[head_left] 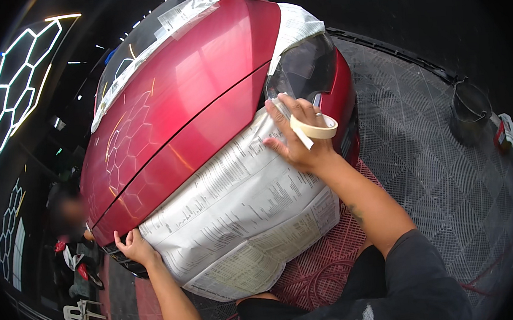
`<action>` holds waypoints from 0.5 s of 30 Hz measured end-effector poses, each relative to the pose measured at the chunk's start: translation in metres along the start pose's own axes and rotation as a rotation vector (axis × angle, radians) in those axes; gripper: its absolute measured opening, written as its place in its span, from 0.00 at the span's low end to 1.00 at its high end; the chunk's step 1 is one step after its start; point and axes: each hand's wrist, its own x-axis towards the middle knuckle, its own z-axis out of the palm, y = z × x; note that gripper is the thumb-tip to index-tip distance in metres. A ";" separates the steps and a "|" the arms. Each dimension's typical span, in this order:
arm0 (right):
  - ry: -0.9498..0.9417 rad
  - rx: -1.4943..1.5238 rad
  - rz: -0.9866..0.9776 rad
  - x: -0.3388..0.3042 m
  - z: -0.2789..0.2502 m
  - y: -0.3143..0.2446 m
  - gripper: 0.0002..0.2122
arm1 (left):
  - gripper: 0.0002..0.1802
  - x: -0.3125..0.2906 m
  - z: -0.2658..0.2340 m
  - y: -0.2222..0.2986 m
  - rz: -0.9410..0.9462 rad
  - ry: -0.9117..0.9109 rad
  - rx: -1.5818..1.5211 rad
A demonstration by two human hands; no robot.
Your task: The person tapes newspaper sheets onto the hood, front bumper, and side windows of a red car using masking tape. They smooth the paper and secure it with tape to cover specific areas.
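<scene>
A red car's bonnet (187,99) spreads out before me, its paint reflecting lit hexagons. Printed newspaper sheets (230,203) cover the front below the bonnet and hang down toward my legs. My right hand (302,133) is at the paper's upper right corner, beside the headlight (309,64), fingertips against the edge there. A roll of cream masking tape (324,130) is hooked in that hand, with a short strip by the fingers. At the paper's left end, my left hand (136,249) touches the bonnet's front edge, thumb and forefinger apart; its other fingers are partly hidden.
More masking paper (295,26) lies above the headlight, and plastic sheeting (187,13) lies along the windscreen. A dark bucket (468,109) stands right on grey floor grating (414,119). A red hose (318,280) coils below. Another person (67,212) and a white chair (83,312) are left.
</scene>
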 end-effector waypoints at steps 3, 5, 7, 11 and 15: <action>-0.004 -0.065 0.032 0.000 0.002 0.014 0.36 | 0.43 -0.003 0.003 0.000 -0.013 0.001 -0.002; -0.003 -0.107 0.039 0.000 0.007 0.023 0.35 | 0.42 0.001 -0.001 -0.003 -0.006 0.000 0.000; -0.046 -0.086 0.075 -0.002 0.012 0.033 0.35 | 0.41 0.001 -0.002 -0.003 -0.011 -0.004 -0.013; -0.120 -0.201 0.210 0.000 0.004 0.061 0.37 | 0.39 0.002 0.004 -0.005 0.005 0.001 0.013; -0.108 -0.125 0.222 0.003 -0.019 0.044 0.34 | 0.38 0.001 0.007 -0.001 0.031 0.023 0.085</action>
